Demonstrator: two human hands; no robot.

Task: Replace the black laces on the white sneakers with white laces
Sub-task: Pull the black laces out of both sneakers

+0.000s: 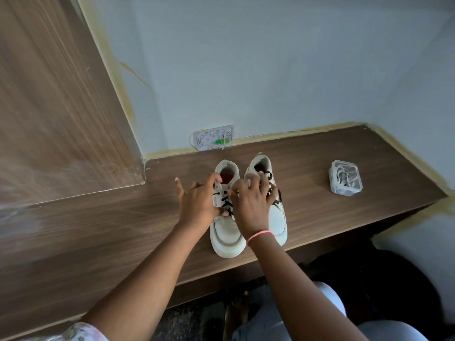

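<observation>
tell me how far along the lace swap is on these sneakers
Early. Done: nothing finished; both shoes still carry black laces. In hand: the left hand and right hand work at the upper eyelets of the left shoe, where the black lace still crosses lower down. Left: the right shoe is still laced, and the white laces sit coiled in the plastic tub.
</observation>
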